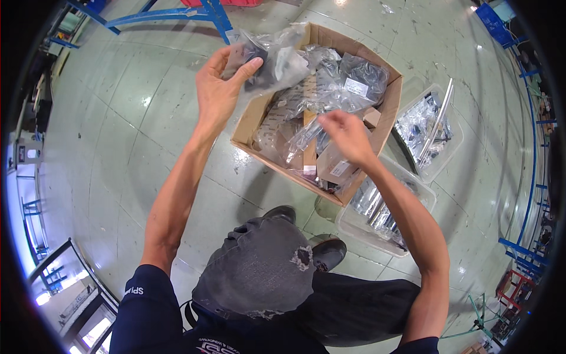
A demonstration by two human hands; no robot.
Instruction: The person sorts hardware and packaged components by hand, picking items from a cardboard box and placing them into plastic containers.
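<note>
My left hand [215, 88] is closed on a clear plastic bag [286, 62] with a dark part inside, raised over the left side of an open cardboard box [250, 121]. The thumb presses on the front of the bag. Inside the box, my right hand [349, 138] has its fingers pinched at the end of a crumpled clear plastic bag [303, 137]. Around it lie several bagged parts, a dark bagged part with a white label [356, 87], and a small brown carton [371, 117]. The contents of most bags are too blurred to tell.
Two clear plastic bins stand right of the box: one bin [453, 147] holds bagged parts and long metal strips, the nearer bin [368, 243] silvery wrapped pieces. A blue metal frame [218, 20] rises beyond the box. My shoes [329, 253] are close to the box's near side.
</note>
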